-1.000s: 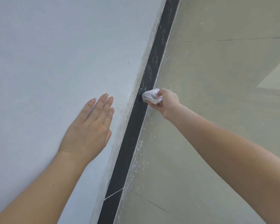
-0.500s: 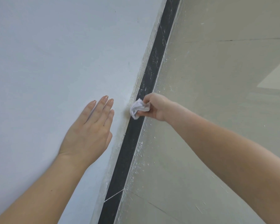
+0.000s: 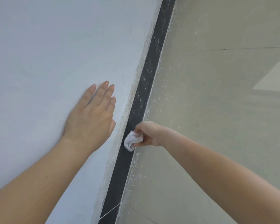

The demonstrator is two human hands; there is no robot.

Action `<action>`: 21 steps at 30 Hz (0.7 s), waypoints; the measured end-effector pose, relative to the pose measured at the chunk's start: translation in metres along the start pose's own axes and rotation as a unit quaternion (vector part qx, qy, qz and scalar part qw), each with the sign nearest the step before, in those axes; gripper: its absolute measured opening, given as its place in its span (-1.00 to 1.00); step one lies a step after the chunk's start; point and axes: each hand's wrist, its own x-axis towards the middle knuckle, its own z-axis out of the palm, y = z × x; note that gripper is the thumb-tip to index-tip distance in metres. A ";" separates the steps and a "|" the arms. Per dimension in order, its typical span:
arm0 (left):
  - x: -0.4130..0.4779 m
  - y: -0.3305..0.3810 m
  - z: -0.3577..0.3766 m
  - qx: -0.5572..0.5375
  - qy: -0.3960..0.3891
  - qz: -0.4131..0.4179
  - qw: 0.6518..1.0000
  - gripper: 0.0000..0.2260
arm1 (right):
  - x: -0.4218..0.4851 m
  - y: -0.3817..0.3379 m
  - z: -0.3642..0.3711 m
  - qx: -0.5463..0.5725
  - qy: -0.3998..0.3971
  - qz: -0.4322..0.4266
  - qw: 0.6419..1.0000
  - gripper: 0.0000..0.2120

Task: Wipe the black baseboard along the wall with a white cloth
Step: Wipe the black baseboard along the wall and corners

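Right hand (image 3: 149, 134) grips white cloth (image 3: 132, 140) against black baseboard (image 3: 145, 88); blurred left hand (image 3: 92, 117) seemingly flat on wall (image 3: 47, 54).

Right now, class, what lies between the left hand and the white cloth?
Head view: between left hand and white cloth, only bare wall and its rough pale lower edge.

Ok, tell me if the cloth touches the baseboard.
Touching. Head view: the white cloth, gripped by the right hand, presses on the black baseboard, no gap.
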 end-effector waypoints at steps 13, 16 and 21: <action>0.006 -0.008 -0.001 0.031 -0.033 0.026 0.999 -0.52 | 0.002 -0.056 -0.052 0.090 0.179 -0.155 0.967 -0.78; 0.006 -0.007 -0.001 0.024 -0.037 0.025 0.999 -0.52 | -0.002 -0.017 -0.030 -0.113 0.049 -0.024 0.992 -0.91; 0.005 -0.008 -0.001 0.019 -0.035 0.023 0.999 -0.52 | 0.014 -0.011 -0.018 -0.108 0.078 -0.031 0.991 -0.90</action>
